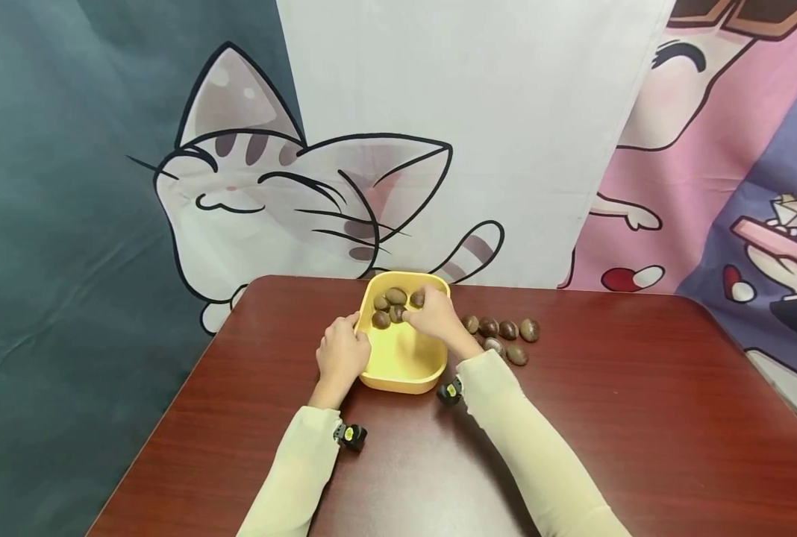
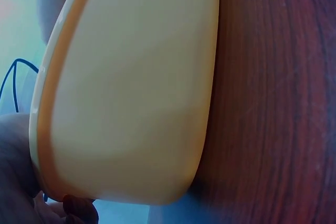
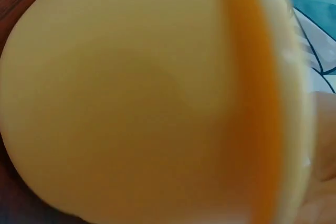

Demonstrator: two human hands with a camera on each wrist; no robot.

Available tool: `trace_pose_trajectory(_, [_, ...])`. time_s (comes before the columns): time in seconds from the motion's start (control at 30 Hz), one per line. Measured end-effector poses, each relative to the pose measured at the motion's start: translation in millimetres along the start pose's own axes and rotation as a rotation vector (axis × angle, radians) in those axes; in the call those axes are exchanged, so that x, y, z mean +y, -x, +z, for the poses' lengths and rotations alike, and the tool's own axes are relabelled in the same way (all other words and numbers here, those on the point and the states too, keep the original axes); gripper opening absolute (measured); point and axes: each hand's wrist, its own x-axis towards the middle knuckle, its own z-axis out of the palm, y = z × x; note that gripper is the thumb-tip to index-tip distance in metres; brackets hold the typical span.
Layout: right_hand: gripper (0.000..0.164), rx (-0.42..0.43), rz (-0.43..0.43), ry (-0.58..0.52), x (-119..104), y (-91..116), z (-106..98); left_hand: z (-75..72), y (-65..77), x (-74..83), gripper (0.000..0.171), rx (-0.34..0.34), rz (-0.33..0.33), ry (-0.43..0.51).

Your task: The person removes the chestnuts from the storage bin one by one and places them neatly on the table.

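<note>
A yellow rectangular container [image 1: 401, 382] with rounded corners stands on the table. Several brown, pebble-like oval stones [image 1: 381, 319] lie at its far left end. My left hand [image 1: 342, 352] grips the container's left rim; the left wrist view shows fingers at the rim of the yellow wall [image 2: 131, 87]. Over the right rim reaches my right hand [image 1: 433, 315], its thumb and fingers around one brown stone [image 1: 417, 298] inside the container. In the right wrist view the container's outer wall [image 3: 115, 103] hides most of this hand, and the fingertips are out of sight.
Right of the container, more brown stones [image 1: 509, 330] lie in two loose rows, partly behind my right wrist. The reddish-brown wooden table [image 1: 627, 410] ends at a far edge just behind the container. A cartoon-cat cloth [image 1: 271, 224] hangs beyond it.
</note>
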Motion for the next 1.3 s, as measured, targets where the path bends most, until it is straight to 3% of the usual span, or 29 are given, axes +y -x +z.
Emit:
trace_pose_trajectory(0.27, [0.046,-0.003,0.08,0.023,-7.4,-0.3,8.0,2.1,-2.3,0.0,0.043,-0.014,-0.006,-0.015])
trace_pose_trajectory(0.57, [0.038,0.007,0.064,0.038,-2.5,-6.7,10.7,0.3,-2.4,1.3,0.043,-0.014,-0.005,-0.009])
trace_pose_trajectory(0.73, [0.045,-0.014,0.092,0.036,4.0,-10.1,14.9,1.8,-2.0,1.0,0.043,-0.013,-0.008,-0.012])
trace_pose_trajectory(0.97, [0.038,-0.029,0.119,0.107,10.9,-17.0,19.8,2.0,-2.8,2.5,0.044,-0.016,0.0,-0.013])
trace_pose_trajectory(1.17, [0.047,-0.02,0.176,0.07,13.2,-21.0,21.8,3.4,-3.8,1.6,0.043,-0.018,0.005,-0.016])
trace_pose_trajectory(1.3, [0.045,-0.015,0.162,0.071,15.3,-22.8,24.6,4.3,-3.9,-0.3,0.043,-0.008,0.005,-0.018])
